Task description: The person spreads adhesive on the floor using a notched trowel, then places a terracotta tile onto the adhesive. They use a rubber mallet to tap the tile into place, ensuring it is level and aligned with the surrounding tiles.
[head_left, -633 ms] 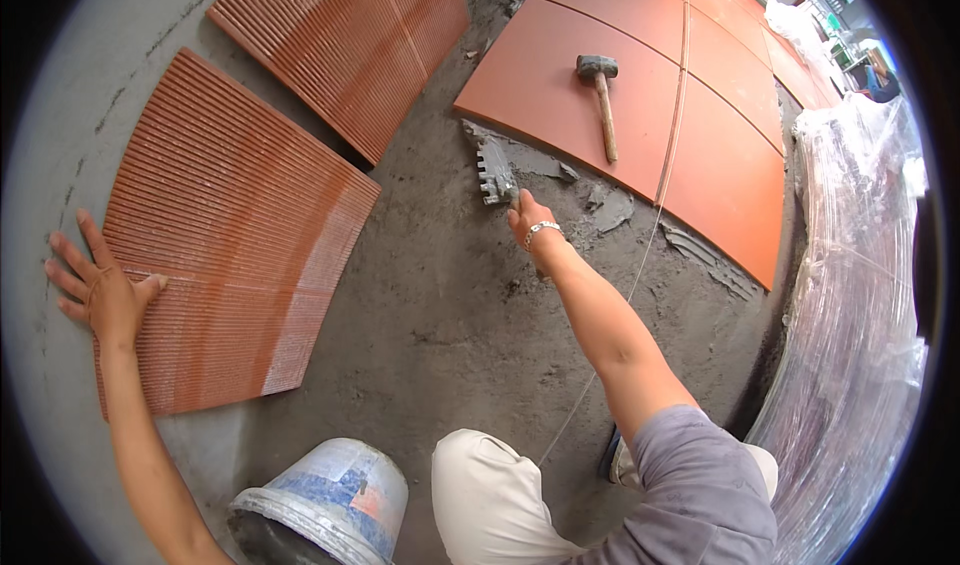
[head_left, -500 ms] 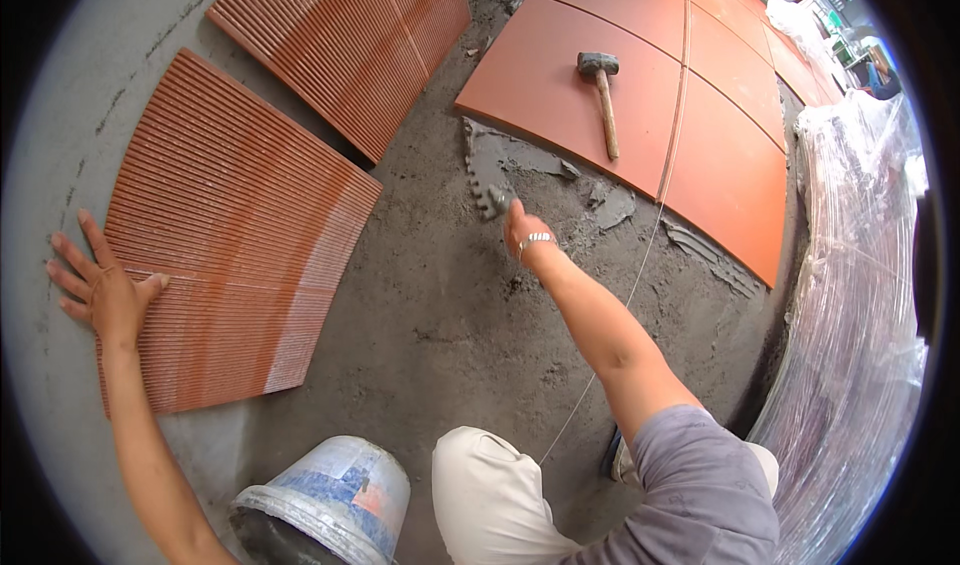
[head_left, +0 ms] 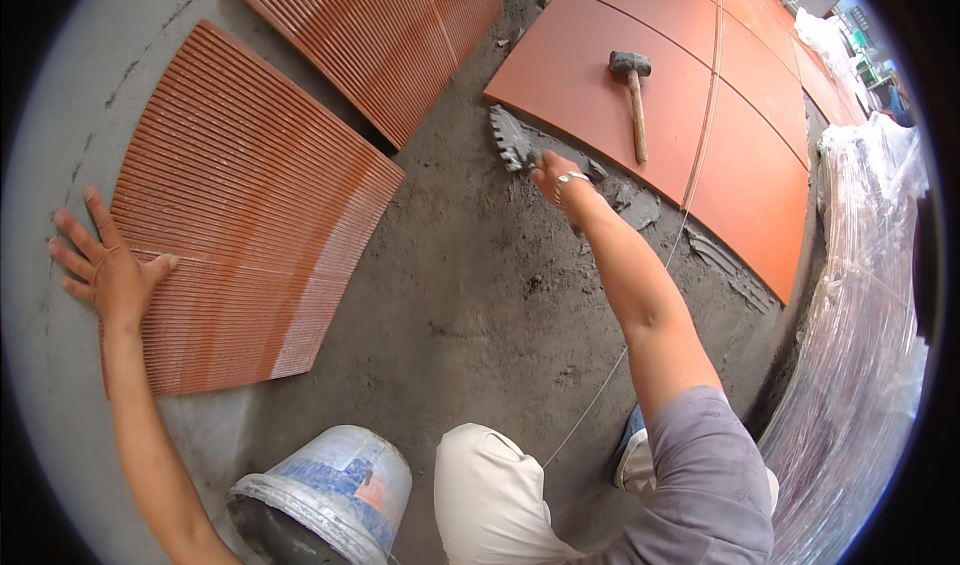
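My right hand is closed round the grip of a notched trowel. Its toothed grey blade lies by the near left corner of the laid orange tiles, where wet mortar is spread along their edge. Far to the left, my left hand rests with spread fingers at the outer edge of a large tile, its thumb on the ribbed back. That tile shows its ribbed side and seems to lean on the grey wall. A mallet with a dark head and wooden handle lies on the laid tiles.
Another ribbed tile stands beyond the first. A mortar-smeared bucket lies tilted near my knee. A thin string runs across the rough mortar bed to the tiles. Plastic-wrapped goods line the right side.
My right hand has shifted the trowel right and away from me, along the tile edge. The left hand stays on the ribbed tile. The whole view has shifted slightly.
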### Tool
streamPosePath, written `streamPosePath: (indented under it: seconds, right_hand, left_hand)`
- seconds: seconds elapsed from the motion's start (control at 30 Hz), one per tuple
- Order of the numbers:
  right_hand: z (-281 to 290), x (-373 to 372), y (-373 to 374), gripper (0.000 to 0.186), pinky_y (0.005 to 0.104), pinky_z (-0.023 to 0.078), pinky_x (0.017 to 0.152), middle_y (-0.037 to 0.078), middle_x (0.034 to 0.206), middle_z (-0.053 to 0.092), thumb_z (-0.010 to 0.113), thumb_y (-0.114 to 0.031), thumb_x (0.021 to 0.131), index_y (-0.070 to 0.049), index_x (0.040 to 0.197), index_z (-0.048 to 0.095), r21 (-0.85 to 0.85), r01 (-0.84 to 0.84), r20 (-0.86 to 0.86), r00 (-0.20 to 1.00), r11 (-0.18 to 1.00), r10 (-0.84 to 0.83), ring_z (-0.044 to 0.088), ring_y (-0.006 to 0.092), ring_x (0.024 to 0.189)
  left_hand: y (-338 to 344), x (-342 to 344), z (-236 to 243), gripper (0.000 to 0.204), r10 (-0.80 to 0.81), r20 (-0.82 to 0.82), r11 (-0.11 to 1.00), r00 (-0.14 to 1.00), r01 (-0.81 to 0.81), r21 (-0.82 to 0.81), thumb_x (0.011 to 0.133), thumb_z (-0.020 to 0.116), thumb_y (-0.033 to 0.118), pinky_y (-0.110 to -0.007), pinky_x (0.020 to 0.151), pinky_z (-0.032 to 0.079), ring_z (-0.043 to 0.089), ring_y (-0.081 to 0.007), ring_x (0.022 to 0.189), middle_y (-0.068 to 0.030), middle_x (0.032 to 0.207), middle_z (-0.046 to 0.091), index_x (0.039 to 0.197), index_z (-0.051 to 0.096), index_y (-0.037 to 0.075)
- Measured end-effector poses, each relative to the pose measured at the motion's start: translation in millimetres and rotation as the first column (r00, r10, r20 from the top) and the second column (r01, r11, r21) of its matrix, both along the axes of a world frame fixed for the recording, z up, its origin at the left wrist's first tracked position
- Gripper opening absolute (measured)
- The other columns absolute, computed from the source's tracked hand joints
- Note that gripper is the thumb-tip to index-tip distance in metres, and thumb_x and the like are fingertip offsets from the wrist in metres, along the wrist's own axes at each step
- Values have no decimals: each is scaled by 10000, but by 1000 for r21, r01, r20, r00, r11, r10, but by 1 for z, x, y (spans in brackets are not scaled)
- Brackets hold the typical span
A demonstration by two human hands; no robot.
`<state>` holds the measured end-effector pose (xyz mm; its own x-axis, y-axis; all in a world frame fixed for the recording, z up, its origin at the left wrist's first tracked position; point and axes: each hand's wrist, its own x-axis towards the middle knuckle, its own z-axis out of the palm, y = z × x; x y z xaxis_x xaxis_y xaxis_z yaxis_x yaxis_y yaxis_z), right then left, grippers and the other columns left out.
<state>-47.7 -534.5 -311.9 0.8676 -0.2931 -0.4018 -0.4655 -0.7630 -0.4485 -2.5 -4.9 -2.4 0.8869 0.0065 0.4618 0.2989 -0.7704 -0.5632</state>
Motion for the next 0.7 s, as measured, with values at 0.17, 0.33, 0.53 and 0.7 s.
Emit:
streamPosePath:
  seconds: [0.17,0.33,0.53,0.7]
  right_hand:
    - [-27,-6,41,319,490,511,888,242,1113,658,516,-278,960,-74,1205,501,9,-130,-109,985,991,130,637,421,1051]
    - [-19,-85,72,246,511,516,868,293,1090,657,434,-141,966,-58,1195,406,32,-167,-219,961,985,170,645,443,1042]
    - [18,-180,56,321,512,512,852,278,1013,669,506,-242,944,-84,1218,447,133,-202,-210,951,970,227,656,442,966]
    - [17,-183,-17,429,512,526,833,278,996,674,555,-254,919,-83,1297,447,14,219,-74,973,976,-217,654,456,938]
  left_hand:
    - [-1,2,1,1386,-4,1,1000,1000,4,12,590,929,351,-716,1104,139,-60,-505,1462,-207,1621,-90,1565,-56,327]
    - [-1,-1,2,1391,-66,22,998,998,67,-17,587,929,353,-719,1099,155,-67,-506,1461,-207,1621,-89,1564,-60,327]
    - [0,3,-1,1397,-25,28,999,999,25,-31,578,930,369,-717,1099,176,-44,-488,1469,-178,1630,-70,1563,-60,343]
    - [9,5,-4,1406,-68,51,997,996,67,25,563,934,370,-710,1098,206,2,-477,1474,-160,1636,-38,1561,-56,359]
